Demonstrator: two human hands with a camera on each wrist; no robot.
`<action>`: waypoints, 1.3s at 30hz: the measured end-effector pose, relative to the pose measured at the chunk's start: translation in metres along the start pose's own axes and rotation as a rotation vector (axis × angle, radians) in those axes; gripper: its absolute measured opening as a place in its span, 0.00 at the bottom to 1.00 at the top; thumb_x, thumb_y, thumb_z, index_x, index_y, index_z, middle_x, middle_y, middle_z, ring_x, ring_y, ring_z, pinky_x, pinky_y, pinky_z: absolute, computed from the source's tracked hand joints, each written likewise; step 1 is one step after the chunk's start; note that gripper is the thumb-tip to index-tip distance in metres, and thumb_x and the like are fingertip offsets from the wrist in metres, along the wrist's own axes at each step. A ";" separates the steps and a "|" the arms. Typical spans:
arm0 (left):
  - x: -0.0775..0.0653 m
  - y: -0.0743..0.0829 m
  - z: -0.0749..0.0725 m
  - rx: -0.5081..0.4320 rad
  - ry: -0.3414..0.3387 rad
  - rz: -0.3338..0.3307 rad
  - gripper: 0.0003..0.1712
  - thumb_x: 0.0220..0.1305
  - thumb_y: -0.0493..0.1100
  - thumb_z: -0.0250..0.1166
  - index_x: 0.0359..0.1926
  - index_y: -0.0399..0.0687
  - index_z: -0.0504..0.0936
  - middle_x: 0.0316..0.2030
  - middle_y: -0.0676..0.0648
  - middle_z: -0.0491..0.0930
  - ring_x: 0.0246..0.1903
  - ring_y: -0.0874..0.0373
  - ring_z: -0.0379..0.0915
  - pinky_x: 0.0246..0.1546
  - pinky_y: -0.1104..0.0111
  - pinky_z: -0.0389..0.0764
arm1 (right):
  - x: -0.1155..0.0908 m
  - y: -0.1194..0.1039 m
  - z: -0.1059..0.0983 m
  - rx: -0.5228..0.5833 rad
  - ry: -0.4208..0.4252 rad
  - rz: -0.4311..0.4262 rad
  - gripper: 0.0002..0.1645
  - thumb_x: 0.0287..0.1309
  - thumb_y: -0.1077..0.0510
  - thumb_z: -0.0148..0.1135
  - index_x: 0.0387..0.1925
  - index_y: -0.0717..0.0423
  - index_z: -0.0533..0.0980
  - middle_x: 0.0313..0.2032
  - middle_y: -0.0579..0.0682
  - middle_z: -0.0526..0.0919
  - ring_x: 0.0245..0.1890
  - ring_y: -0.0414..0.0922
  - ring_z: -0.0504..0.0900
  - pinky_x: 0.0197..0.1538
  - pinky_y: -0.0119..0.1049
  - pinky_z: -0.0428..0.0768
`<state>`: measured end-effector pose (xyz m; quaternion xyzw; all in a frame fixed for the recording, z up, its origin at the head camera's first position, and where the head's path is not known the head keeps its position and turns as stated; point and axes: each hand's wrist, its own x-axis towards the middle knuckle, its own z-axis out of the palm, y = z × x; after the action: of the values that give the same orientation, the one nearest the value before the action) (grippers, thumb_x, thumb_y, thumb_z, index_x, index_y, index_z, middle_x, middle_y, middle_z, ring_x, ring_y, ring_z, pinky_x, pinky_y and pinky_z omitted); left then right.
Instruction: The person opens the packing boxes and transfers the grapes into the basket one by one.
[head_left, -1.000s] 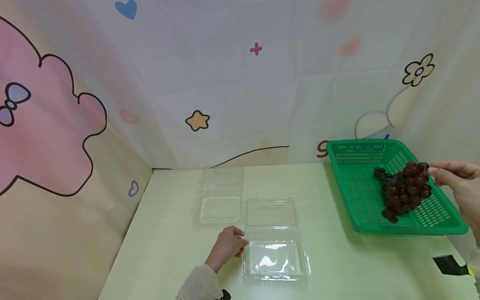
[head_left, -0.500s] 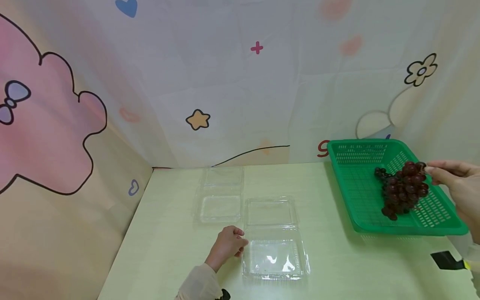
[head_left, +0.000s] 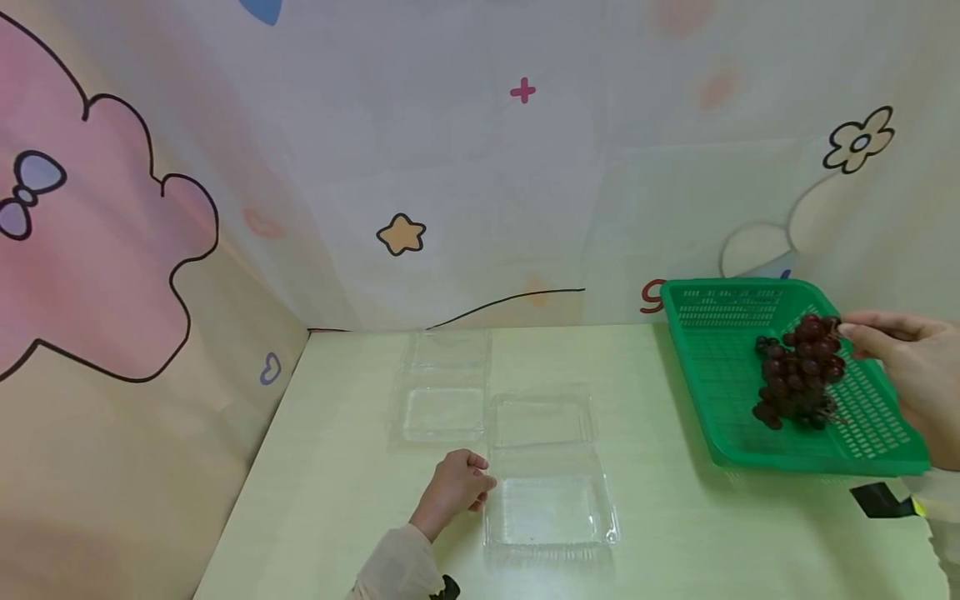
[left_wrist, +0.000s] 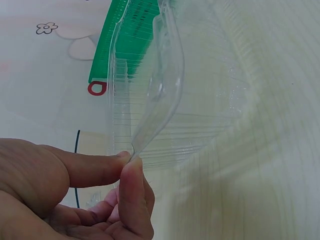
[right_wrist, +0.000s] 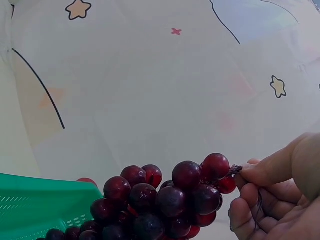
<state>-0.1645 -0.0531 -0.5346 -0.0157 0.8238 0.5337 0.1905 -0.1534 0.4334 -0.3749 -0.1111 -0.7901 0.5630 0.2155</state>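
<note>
My right hand (head_left: 918, 367) pinches the stem of a bunch of dark red grapes (head_left: 802, 367) between thumb and finger. In the right wrist view the grapes (right_wrist: 170, 200) hang leftward from the fingertips. The bunch is over the green plastic basket (head_left: 697, 417); dark grapes and a bit of stem show lower down, and I cannot tell whether they belong to a second bunch. My left hand (head_left: 453, 490) pinches the left rim of an open clear plastic clamshell container (head_left: 551, 533). In the left wrist view, thumb and forefinger meet on its thin edge (left_wrist: 170, 95).
A second open clear clamshell container (head_left: 442, 412) lies on the pale table (head_left: 315, 517), behind and left of the first. A patterned curtain (head_left: 465, 167) stands behind the table. The basket occupies the table's right side.
My right hand has drawn the grapes a little leftward and slightly up over the basket. The left hand keeps its place on the container's rim. The head view has shifted slightly.
</note>
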 end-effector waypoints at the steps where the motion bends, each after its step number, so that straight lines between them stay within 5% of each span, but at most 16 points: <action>1: 0.000 0.000 0.000 0.001 0.001 -0.001 0.11 0.63 0.28 0.67 0.46 0.30 0.77 0.28 0.45 0.78 0.18 0.61 0.74 0.21 0.72 0.80 | 0.001 0.001 0.001 -0.008 0.001 0.002 0.22 0.74 0.63 0.57 0.33 0.32 0.84 0.27 0.23 0.81 0.25 0.30 0.76 0.35 0.17 0.68; 9: 0.002 0.003 0.001 0.014 0.008 -0.001 0.11 0.62 0.28 0.67 0.45 0.31 0.77 0.27 0.45 0.78 0.16 0.62 0.72 0.21 0.72 0.80 | 0.010 0.002 0.007 -0.144 0.006 0.035 0.12 0.75 0.55 0.59 0.39 0.31 0.82 0.29 0.19 0.78 0.27 0.30 0.75 0.37 0.22 0.67; 16: 0.002 0.003 0.003 0.004 0.013 0.009 0.10 0.61 0.27 0.67 0.43 0.31 0.77 0.25 0.45 0.78 0.17 0.61 0.72 0.20 0.73 0.79 | 0.017 -0.003 0.009 -0.232 -0.018 0.092 0.08 0.75 0.48 0.59 0.38 0.29 0.79 0.25 0.24 0.77 0.26 0.32 0.74 0.16 0.40 0.61; 22: 0.003 0.005 0.004 -0.012 0.011 0.023 0.10 0.60 0.27 0.67 0.42 0.31 0.77 0.26 0.46 0.77 0.17 0.62 0.72 0.20 0.73 0.79 | 0.025 -0.005 0.009 -0.327 -0.024 0.099 0.06 0.74 0.44 0.58 0.42 0.36 0.78 0.27 0.22 0.75 0.28 0.32 0.74 0.15 0.40 0.65; 39: 0.003 0.004 0.005 0.000 0.012 0.002 0.11 0.60 0.27 0.67 0.43 0.31 0.77 0.26 0.46 0.77 0.17 0.62 0.72 0.21 0.72 0.81 | 0.048 -0.007 0.011 -0.254 -0.028 0.165 0.08 0.72 0.42 0.60 0.36 0.28 0.82 0.33 0.25 0.76 0.30 0.34 0.75 0.15 0.39 0.65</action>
<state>-0.1672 -0.0467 -0.5339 -0.0184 0.8250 0.5337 0.1849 -0.2006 0.4421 -0.3613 -0.1943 -0.8461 0.4756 0.1419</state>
